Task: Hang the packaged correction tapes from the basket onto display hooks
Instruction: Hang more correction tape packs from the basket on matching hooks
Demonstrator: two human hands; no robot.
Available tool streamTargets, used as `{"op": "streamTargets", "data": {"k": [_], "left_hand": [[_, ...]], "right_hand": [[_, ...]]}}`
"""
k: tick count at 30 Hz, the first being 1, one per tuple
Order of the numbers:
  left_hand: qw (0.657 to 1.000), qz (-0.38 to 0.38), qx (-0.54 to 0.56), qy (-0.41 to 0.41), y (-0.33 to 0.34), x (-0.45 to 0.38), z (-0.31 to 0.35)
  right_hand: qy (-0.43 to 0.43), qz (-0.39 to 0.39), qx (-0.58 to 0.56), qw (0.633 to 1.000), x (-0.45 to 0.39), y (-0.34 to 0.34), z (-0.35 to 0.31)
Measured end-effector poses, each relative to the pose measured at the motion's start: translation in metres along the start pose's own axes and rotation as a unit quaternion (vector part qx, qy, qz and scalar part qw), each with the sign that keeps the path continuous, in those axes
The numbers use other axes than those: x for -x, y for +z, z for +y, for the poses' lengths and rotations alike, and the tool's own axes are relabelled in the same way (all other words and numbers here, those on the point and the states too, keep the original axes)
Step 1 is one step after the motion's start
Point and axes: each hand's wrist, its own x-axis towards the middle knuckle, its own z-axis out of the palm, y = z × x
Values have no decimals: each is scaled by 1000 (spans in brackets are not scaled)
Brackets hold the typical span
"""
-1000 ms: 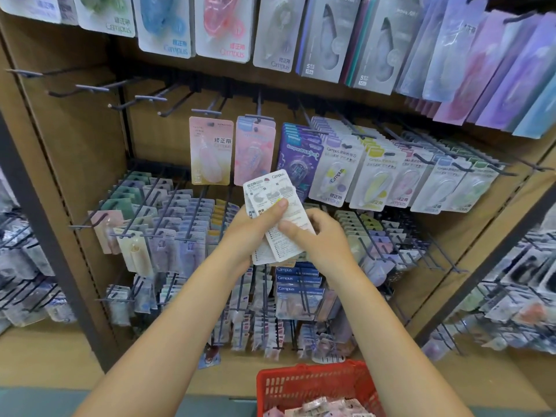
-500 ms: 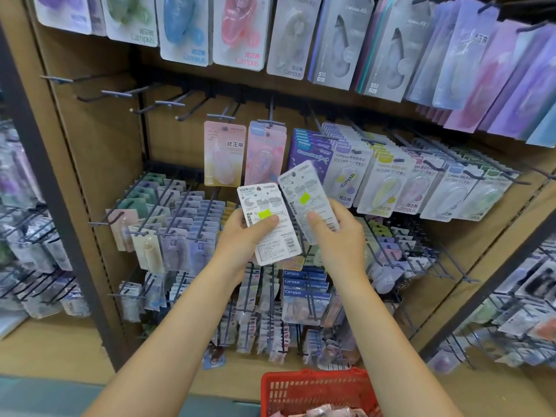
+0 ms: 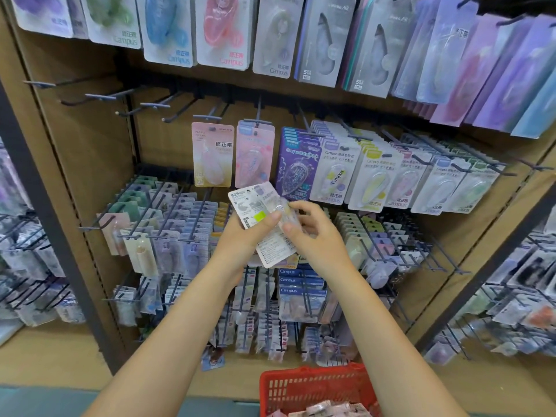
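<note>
left hand (image 3: 240, 236): raised in front of the display, thumb pressed across the face of a small stack of packaged correction tapes (image 3: 264, 227), other fingers curled behind it; backs of the cards faced the camera.
stack: held fanned, a white card with a yellow-green sticker on the left, a second pack overlapping it to the right; how many packs in total could not be told.
right hand (image 3: 316, 236): just right of the stack, thumb and forefinger pinching the clear blister edge of the right-hand pack, remaining fingers loosely curled below.
stack position: between both hands, in front of the middle row, just below the pink packs (image 3: 212, 155) and the purple pack (image 3: 298, 167) hanging there.
display hooks (image 3: 132, 99): several bare black ones stuck out at upper left of the middle row; others to the right carried hung packs.
top row (image 3: 222, 28): larger tape packs in blue, pink, grey and purple, hung edge to edge.
lower rows (image 3: 168, 224): dense smaller packs on hooks, left of and below the hands.
basket (image 3: 313, 389): red plastic, at bottom edge between the forearms, more wrapped packs visible inside.
shelf back (image 3: 84, 152): brown board with a dark upright post at left.
</note>
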Motion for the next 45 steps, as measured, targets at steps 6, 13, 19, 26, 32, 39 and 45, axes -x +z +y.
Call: {"op": "streamTargets", "data": {"k": [6,13,19,26,32,39,45], "left_hand": [[999,41,-3,6,-6,-9,-11],[999,29,0,26,3,-15,-9],[994,-66,-91,15,21,-23,-1],[998,13,-63,17,31,-38,9],[998,14,-60,4,26,-41,5],[999,-17,-46,-15,23,-41,5],[999,-32,-13,-11,26,-40,8]], "right_hand": [[68,34,-47,996,-3,-11,5],[95,0,-118,989,-5,-22,13],[91,91,-181,975,-8,-32,18],[44,226,-197,953,-34,-58,16],[39,229,-149,961,-49,-63,11],[17,244,-109,964,-45,-57,18],[91,283,-140,945,-65,-59,14]]}}
